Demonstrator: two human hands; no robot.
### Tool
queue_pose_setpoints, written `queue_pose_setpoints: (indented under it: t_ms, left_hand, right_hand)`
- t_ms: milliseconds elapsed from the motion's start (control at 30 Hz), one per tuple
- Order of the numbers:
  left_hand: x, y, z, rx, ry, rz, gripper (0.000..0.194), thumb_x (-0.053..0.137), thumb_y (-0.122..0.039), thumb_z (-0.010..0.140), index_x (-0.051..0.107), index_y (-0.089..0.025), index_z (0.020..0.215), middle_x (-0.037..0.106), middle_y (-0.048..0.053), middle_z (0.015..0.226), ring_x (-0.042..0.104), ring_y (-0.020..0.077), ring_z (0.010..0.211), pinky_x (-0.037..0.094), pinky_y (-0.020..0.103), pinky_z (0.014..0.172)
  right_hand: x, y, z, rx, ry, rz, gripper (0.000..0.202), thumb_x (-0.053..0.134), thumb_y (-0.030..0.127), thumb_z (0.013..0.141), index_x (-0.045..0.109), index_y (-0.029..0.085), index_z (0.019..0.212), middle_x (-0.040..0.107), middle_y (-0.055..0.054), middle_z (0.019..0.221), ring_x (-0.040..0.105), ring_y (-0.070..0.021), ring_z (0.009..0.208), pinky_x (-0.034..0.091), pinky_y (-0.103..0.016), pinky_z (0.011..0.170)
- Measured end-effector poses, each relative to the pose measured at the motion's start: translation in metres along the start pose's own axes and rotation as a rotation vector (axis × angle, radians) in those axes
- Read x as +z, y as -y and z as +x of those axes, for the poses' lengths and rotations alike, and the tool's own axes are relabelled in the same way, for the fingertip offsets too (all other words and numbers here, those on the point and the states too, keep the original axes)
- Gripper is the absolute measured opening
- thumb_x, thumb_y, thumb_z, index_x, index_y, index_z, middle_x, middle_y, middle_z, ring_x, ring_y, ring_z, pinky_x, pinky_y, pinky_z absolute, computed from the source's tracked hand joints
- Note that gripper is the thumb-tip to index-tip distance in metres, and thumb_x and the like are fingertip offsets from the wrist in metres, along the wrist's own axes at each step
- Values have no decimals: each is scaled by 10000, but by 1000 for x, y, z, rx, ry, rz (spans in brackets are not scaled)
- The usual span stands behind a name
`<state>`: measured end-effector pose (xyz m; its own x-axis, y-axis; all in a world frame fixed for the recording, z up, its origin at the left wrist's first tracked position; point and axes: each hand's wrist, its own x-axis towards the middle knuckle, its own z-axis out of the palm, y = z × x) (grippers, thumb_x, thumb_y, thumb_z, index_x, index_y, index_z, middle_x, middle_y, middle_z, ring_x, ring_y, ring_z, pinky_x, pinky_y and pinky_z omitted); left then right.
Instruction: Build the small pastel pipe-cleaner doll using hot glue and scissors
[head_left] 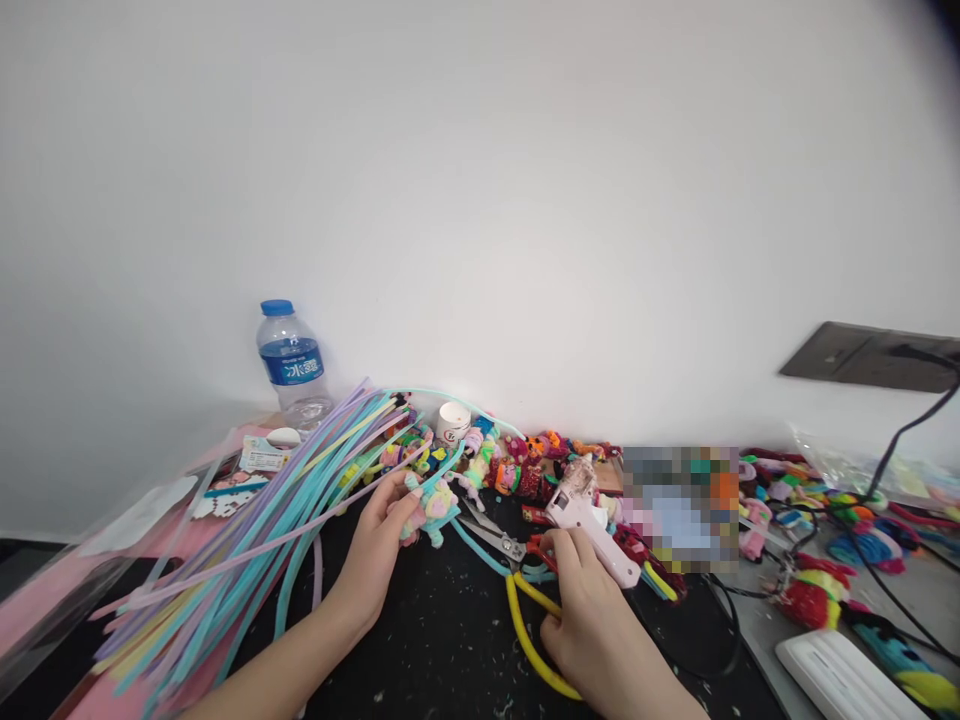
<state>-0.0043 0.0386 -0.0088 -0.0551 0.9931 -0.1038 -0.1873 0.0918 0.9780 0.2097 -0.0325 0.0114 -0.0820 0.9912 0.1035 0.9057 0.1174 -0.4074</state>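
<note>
My left hand (379, 545) pinches a small pastel figure of fuzzy pipe cleaners (431, 508), with light blue strands trailing from it. To its right, a pair of scissors (512, 549) with yellow handles and some red near the pivot points its parted blades toward the figure. My right hand (589, 600) is curled around the handle side of the scissors; its fingers partly hide the grip. Just beyond its knuckles lies a pale pink glue gun (600, 545), partly covered by the hand. A large bundle of pastel pipe cleaners (300, 520) fans out left of my left hand.
A water bottle (291, 365) and a white paper cup (453, 424) stand near the wall. Colourful pipe-cleaner figures (517, 478) line the back of the black mat (420, 650). At right are black cables (739, 630), a white box-shaped device (840, 675) and a wall socket (862, 355).
</note>
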Motion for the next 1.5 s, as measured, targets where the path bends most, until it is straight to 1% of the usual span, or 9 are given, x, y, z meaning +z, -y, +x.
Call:
queue_pose_setpoints:
  t_ms: [133, 300, 500, 600, 767, 933, 1167, 1333, 1500]
  left_hand:
    - [1, -2, -1, -16, -22, -28, 259, 553, -368, 786, 556, -274, 1027, 529, -4, 896, 497, 142, 739, 381, 192, 544]
    - [0, -2, 0, -28, -75, -115, 233, 579, -360, 758, 569, -269, 973, 549, -24, 864, 505, 122, 719, 389, 181, 534]
    - [-1, -2, -1, -5, -56, -86, 273, 585, -372, 763, 567, -270, 1016, 564, -13, 920, 523, 130, 781, 417, 198, 590]
    - [1, -4, -4, 54, 1, -42, 264, 578, -370, 776, 569, -264, 1018, 568, -18, 866, 514, 130, 767, 416, 205, 622]
    - [4, -7, -7, 126, 62, 12, 206, 537, -368, 810, 560, -248, 976, 488, -41, 725, 453, 112, 657, 374, 193, 585]
    - [5, -10, -9, 191, 46, 60, 243, 558, -366, 794, 555, -238, 1001, 424, -50, 691, 417, 107, 618, 389, 198, 630]
    - [6, -12, -13, 181, 145, 46, 224, 528, -356, 817, 544, -236, 1005, 411, -41, 709, 405, 114, 628, 424, 222, 686]
    - [7, -11, -14, 184, 249, 68, 204, 513, -336, 833, 537, -253, 1018, 516, -16, 825, 471, 133, 737, 423, 226, 735]
    - [8, -13, -16, 175, 305, 97, 171, 494, -333, 845, 536, -243, 985, 527, -11, 831, 490, 146, 764, 411, 237, 737]
  right_hand:
    - [-4, 0, -1, 29, -43, 149, 492, 449, 33, 570, 463, 174, 1041, 515, -93, 1017, 505, -248, 971, 411, -374, 852]
    - [-2, 0, 3, 99, -54, 395, 471, 466, 75, 582, 467, 195, 1037, 567, -16, 765, 577, -194, 714, 477, -311, 666]
    - [3, 2, 10, 137, -252, 704, 310, 550, 178, 637, 510, 176, 945, 631, -22, 756, 617, -178, 679, 499, -279, 623]
    - [4, 1, 10, 122, -219, 660, 262, 578, 205, 655, 516, 173, 907, 621, -17, 730, 599, -168, 641, 479, -257, 568]
    - [2, 0, 7, 34, -124, 382, 72, 526, 199, 704, 459, 196, 730, 504, 37, 598, 475, -123, 527, 353, -216, 468]
    - [-1, 4, 5, -5, -107, 171, 118, 532, 249, 723, 429, 200, 693, 479, 35, 602, 443, -131, 550, 325, -230, 498]
    - [-1, 8, 2, -38, -63, 166, 76, 533, 231, 722, 465, 197, 733, 548, 4, 686, 485, -152, 609, 352, -238, 548]
    - [2, 9, 0, -38, -26, 175, 84, 546, 232, 716, 486, 192, 758, 553, 2, 695, 487, -154, 617, 356, -243, 558]
    - [4, 10, -2, -25, -14, 198, 81, 543, 242, 729, 500, 186, 767, 566, -8, 705, 504, -162, 635, 370, -246, 571]
